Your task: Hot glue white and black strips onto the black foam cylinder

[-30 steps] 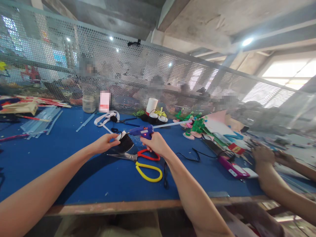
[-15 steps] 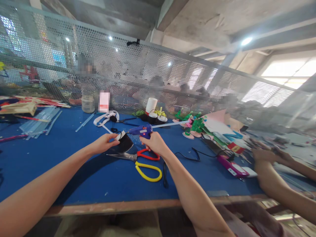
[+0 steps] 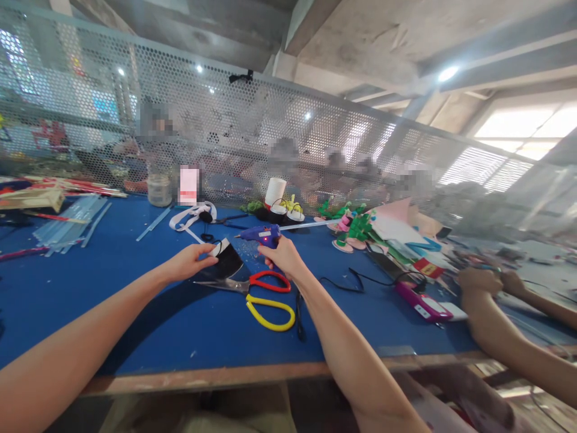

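Stretching before you, a blue tabletop [image 3: 112,288] ends at a perforated metal screen [image 3: 225,120] under concrete beams. Your right hand [image 3: 282,255] grips a blue glue gun [image 3: 261,236]; your left hand [image 3: 192,261] pinches a black piece [image 3: 225,263] beside scissors [image 3: 256,291].

this is a craft workshop, a shared production floor under bare concrete beams. a long blue worktable [image 3: 135,313] is strewn with a glue gun [image 3: 261,236], scissors [image 3: 256,294], clear glue sticks [image 3: 67,219] and cut foam shapes [image 3: 360,228] (green, pink and white). a perforated metal screen [image 3: 270,138] divides it from another row where other people sit working.
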Action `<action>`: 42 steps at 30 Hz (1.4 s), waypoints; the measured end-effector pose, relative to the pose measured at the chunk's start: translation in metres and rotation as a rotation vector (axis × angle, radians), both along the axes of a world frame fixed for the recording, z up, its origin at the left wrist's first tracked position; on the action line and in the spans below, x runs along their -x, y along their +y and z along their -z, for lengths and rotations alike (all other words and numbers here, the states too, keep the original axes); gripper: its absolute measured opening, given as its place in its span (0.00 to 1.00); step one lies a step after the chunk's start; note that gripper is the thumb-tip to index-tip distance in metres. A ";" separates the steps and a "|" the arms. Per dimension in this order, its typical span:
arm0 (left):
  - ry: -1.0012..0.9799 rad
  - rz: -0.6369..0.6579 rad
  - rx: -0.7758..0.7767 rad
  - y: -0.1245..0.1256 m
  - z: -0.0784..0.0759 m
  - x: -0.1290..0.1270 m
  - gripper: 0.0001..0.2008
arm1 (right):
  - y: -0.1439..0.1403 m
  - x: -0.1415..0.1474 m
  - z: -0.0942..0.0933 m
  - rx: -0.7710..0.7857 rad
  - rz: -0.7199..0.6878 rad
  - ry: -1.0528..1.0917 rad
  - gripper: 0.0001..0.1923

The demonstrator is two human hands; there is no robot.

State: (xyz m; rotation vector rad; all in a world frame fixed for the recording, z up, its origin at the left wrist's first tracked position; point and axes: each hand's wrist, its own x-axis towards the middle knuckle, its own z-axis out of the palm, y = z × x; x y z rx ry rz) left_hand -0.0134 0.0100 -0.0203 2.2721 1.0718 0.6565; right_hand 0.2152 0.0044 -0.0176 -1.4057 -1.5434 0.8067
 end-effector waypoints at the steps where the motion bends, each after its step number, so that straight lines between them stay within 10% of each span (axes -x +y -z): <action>1: 0.010 -0.007 -0.012 0.000 0.000 0.000 0.19 | 0.004 -0.002 0.002 -0.015 0.024 0.021 0.05; 14: 0.214 0.049 -0.367 -0.017 -0.003 -0.015 0.09 | 0.028 -0.014 0.025 0.088 0.209 -0.359 0.18; 18: 0.305 0.043 -0.478 -0.024 -0.003 -0.020 0.08 | 0.014 -0.005 0.012 -0.254 0.201 -0.403 0.10; 23: 0.346 0.056 -0.560 -0.027 0.003 -0.023 0.09 | -0.017 0.023 -0.004 -0.650 -0.153 -0.348 0.16; 33: 0.402 0.064 -0.639 -0.032 0.003 -0.025 0.13 | -0.024 0.040 0.006 -0.414 -0.260 -0.224 0.08; 42: 0.237 -0.053 -0.350 -0.030 -0.007 -0.024 0.10 | -0.027 0.034 -0.003 -0.278 -0.231 0.161 0.08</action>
